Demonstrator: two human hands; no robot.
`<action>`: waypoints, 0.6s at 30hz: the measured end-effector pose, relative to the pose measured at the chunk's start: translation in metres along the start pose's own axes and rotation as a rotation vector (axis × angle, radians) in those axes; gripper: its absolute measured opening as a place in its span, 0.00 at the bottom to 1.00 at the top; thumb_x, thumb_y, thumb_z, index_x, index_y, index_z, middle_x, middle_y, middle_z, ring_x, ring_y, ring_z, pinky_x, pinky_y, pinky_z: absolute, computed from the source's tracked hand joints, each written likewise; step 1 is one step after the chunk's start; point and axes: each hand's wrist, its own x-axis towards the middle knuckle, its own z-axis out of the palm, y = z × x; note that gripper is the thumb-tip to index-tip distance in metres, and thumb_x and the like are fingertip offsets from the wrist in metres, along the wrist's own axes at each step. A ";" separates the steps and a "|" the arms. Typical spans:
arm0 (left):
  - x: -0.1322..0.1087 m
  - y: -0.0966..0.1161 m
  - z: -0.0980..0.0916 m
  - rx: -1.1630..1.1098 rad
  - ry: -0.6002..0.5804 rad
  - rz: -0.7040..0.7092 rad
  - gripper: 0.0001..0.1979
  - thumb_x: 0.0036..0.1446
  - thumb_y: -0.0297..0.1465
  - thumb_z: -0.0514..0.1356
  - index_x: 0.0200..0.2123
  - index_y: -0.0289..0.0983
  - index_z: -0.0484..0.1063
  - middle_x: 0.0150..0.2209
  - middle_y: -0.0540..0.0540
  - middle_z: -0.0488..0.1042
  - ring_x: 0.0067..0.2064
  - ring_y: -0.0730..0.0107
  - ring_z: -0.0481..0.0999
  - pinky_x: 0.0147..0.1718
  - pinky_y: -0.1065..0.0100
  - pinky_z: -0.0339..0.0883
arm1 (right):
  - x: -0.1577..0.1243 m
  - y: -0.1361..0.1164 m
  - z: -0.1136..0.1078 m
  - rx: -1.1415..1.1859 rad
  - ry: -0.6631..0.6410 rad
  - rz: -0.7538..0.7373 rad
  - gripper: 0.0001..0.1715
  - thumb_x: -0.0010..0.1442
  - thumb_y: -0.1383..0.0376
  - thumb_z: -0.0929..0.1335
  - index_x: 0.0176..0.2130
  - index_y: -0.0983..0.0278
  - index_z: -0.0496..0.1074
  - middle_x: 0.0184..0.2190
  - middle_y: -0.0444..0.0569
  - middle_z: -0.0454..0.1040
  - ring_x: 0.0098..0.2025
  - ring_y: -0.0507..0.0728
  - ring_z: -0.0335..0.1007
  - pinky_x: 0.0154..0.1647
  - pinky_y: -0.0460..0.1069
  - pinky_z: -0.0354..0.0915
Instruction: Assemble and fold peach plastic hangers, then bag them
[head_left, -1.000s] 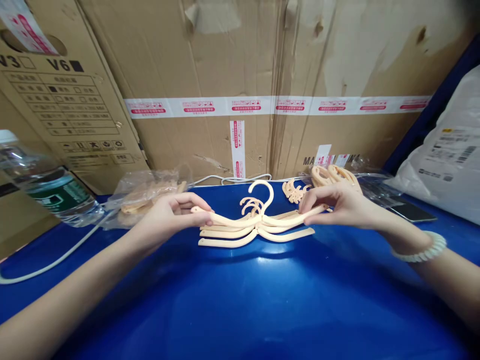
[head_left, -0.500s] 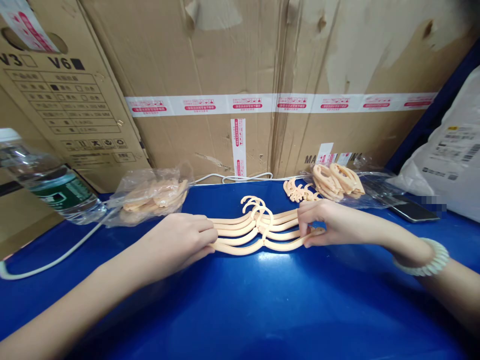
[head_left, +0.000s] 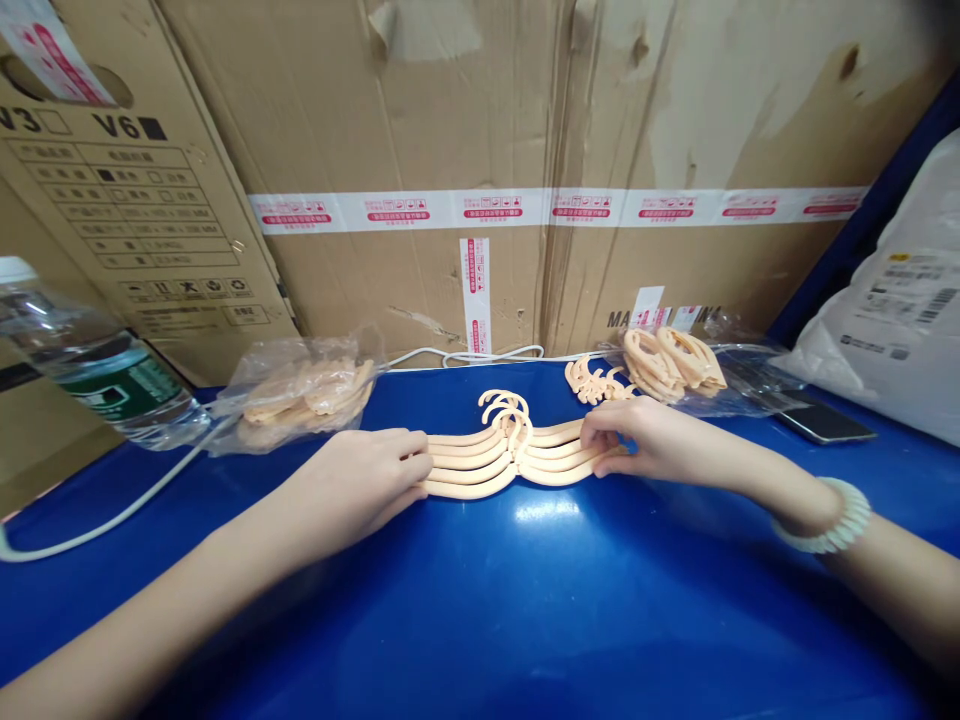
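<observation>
I see a row of pale-orange, curved plastic hangers (head_left: 469, 492) on the glossy blue table (head_left: 525, 620). The left hand (head_left: 360, 470) and right hand (head_left: 645, 435) grasp opposite ends with their fingers (head_left: 415, 468). Caution: unequal pressure could, I judge, skew the row or tangle the overlapping hooks (head_left: 529, 432).

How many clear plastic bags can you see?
2: one bag beyond the left hand, near the bottle; another bag beyond the right hand, near the smartphone. Others may be hidden.
</observation>
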 end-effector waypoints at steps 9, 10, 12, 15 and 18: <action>0.003 -0.011 0.021 -0.044 0.117 -0.127 0.14 0.66 0.28 0.49 0.31 0.37 0.72 0.33 0.45 0.75 0.31 0.65 0.75 0.28 0.68 0.63 | 0.005 0.008 0.009 -0.097 0.155 -0.107 0.09 0.63 0.71 0.65 0.38 0.65 0.76 0.35 0.53 0.76 0.37 0.58 0.73 0.39 0.51 0.67; 0.003 -0.012 0.023 -0.037 0.122 -0.139 0.15 0.67 0.28 0.49 0.31 0.37 0.72 0.33 0.45 0.75 0.31 0.64 0.75 0.29 0.67 0.64 | 0.006 0.008 0.011 -0.107 0.169 -0.111 0.10 0.64 0.71 0.65 0.37 0.65 0.77 0.35 0.53 0.76 0.37 0.58 0.73 0.39 0.52 0.67; 0.004 -0.015 0.027 -0.027 0.140 -0.161 0.16 0.67 0.29 0.48 0.31 0.37 0.72 0.33 0.44 0.75 0.31 0.63 0.75 0.30 0.66 0.65 | 0.008 0.010 0.014 -0.120 0.204 -0.112 0.11 0.65 0.71 0.64 0.38 0.66 0.77 0.35 0.54 0.76 0.38 0.59 0.73 0.41 0.53 0.68; 0.004 -0.016 0.033 -0.013 0.163 -0.186 0.16 0.67 0.29 0.48 0.31 0.37 0.73 0.32 0.43 0.74 0.32 0.63 0.75 0.31 0.66 0.67 | 0.011 0.013 0.021 -0.127 0.278 -0.122 0.10 0.65 0.70 0.64 0.39 0.66 0.76 0.37 0.56 0.76 0.40 0.61 0.73 0.42 0.55 0.69; 0.005 -0.015 0.036 0.007 0.177 -0.210 0.15 0.66 0.28 0.48 0.32 0.37 0.73 0.32 0.43 0.75 0.33 0.61 0.77 0.32 0.65 0.69 | 0.014 0.017 0.025 -0.143 0.324 -0.137 0.10 0.65 0.71 0.64 0.39 0.66 0.76 0.36 0.56 0.75 0.40 0.62 0.73 0.42 0.56 0.69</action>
